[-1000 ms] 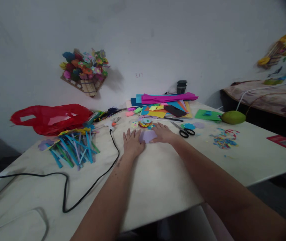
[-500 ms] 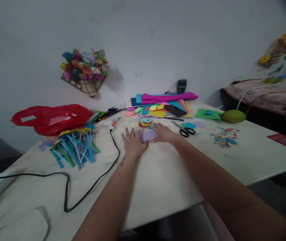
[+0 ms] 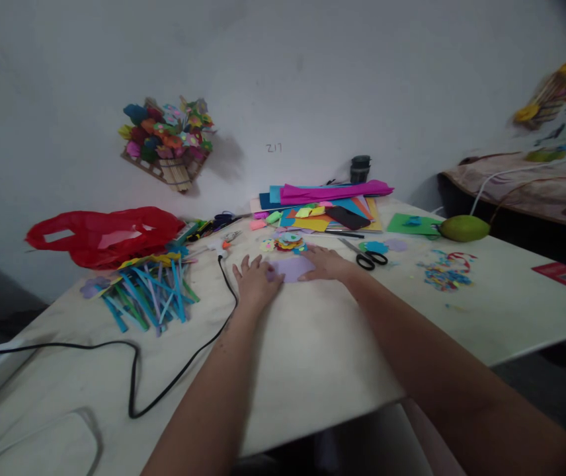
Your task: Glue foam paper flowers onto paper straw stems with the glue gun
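A small piece of purple paper (image 3: pixel 291 270) lies flat on the table between my hands. My left hand (image 3: pixel 256 283) rests at its left end, thumb and index finger touching the paper, the other fingers spread on the tabletop. On the paper's right end lies my right hand (image 3: pixel 330 264), palm down with fingers stretched out, covering that end. Just beyond the paper sits a small pile of colourful paper flower cut-outs (image 3: pixel 290 242). Black-handled scissors (image 3: pixel 371 259) lie to the right of my right hand.
Left of my hands are a glue gun (image 3: pixel 220 249) with a black cord (image 3: pixel 135 377), blue and green paper strips (image 3: pixel 147 297), and a red plastic bag (image 3: pixel 107 235). Coloured sheets (image 3: pixel 332 193) are stacked at the back. Right: paper scraps (image 3: pixel 446 272) and a green fruit (image 3: pixel 464 228).
My left hand has shifted left and its fingers have drawn in slightly, so more of the purple paper shows. My right hand stays almost in place.
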A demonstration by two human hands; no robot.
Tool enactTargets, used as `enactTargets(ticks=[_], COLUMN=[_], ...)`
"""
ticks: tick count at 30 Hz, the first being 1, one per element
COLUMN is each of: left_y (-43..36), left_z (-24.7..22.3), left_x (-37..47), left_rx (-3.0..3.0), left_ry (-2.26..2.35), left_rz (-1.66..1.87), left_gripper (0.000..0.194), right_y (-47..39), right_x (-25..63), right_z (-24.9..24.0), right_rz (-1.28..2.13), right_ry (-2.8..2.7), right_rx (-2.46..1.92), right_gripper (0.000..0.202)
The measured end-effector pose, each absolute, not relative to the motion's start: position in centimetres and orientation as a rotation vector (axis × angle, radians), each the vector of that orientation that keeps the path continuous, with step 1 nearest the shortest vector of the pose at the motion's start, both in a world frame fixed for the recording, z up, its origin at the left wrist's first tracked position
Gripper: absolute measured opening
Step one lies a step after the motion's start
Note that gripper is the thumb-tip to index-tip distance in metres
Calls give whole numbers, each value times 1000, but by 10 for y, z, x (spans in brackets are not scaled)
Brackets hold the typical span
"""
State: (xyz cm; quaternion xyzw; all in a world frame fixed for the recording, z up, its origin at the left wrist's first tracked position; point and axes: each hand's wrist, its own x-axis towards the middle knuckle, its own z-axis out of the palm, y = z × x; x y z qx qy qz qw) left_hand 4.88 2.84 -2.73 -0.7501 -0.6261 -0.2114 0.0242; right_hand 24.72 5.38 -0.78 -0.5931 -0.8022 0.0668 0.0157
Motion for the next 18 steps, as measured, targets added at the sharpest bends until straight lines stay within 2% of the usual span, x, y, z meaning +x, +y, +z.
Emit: enactTargets(ticks=[6,14,18], left_y=[35,45,45], left_z=[-26,-37,-38], left_x=[33,25,25], left_rx=[-2579,-2751,-2739], left_ry=[-1829,-1671,-1653], left_rz=[-810,-980,-998], left_gripper=[29,14,16], right_y=[56,54,54], right_x=[256,249,239], right_z=[-8,-7,-7], right_rz=[115,29,71], right_ry=[-2534,-2619,-2624], right_rx=[-1762,-1541,-1271], right_gripper=[79,63,45])
